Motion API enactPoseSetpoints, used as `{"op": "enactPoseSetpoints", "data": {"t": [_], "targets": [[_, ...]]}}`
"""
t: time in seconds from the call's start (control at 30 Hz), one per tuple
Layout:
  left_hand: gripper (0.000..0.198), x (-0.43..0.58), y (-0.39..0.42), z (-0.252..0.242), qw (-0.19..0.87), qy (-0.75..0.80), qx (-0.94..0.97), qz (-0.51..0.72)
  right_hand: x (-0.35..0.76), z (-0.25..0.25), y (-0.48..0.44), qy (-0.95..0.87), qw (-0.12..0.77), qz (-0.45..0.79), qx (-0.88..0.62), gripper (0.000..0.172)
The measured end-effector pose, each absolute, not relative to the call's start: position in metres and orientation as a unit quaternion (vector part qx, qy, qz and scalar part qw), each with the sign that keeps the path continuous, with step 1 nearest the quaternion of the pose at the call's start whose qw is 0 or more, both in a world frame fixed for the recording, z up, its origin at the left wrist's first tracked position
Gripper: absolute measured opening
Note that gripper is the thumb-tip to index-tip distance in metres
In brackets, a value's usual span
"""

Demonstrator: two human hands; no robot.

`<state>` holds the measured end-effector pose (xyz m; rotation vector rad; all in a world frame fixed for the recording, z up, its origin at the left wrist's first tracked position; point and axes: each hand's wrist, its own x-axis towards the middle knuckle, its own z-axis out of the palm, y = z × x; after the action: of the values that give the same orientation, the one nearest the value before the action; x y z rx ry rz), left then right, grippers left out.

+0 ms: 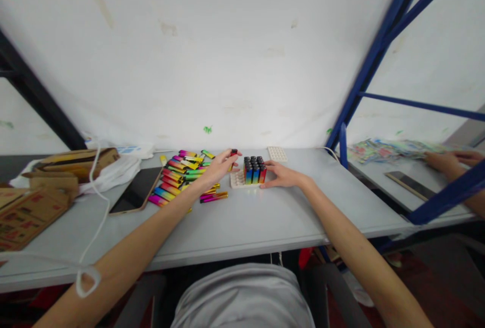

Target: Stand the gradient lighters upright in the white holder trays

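Observation:
My left hand is pinched round one lighter with a dark top, held just left of a white tray. Several rainbow-coloured lighters stand upright in that tray. My right hand rests on the grey table against the tray's right side, fingers stretched toward it and holding nothing. A loose pile of rainbow lighters lies on the table to the left of my left hand.
A second white tray lies behind the first. A phone and a white cable lie at left beside cardboard boxes. A blue rack post stands at right; beyond it another person's hands touch colourful sheets.

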<state>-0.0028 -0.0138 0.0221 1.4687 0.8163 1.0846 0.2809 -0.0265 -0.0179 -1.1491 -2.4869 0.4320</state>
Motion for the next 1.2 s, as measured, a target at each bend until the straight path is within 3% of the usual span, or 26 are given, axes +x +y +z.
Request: {"op": "enactPoseSetpoints", "data": {"t": [0.2, 0.8, 0.97, 1.2], "targets": [[0.026, -0.008, -0.002, 0.014, 0.426, 0.298, 0.742, 0.424, 0.280, -0.017, -0.027, -0.882, 0.182, 0.153, -0.407, 0.069], [0.024, 0.003, -0.005, 0.014, 0.394, 0.359, 0.746, 0.399, 0.280, -0.016, -0.027, -0.881, 0.173, 0.148, -0.414, 0.074], [0.045, -0.008, -0.002, 0.027, 0.305, 0.365, 0.799, 0.369, 0.280, -0.018, -0.024, -0.883, 0.174, 0.140, -0.412, 0.073], [0.026, -0.056, 0.064, 0.036, 0.154, 0.412, 0.827, 0.351, 0.280, -0.019, -0.022, -0.885, 0.169, 0.146, -0.408, 0.079]]}}
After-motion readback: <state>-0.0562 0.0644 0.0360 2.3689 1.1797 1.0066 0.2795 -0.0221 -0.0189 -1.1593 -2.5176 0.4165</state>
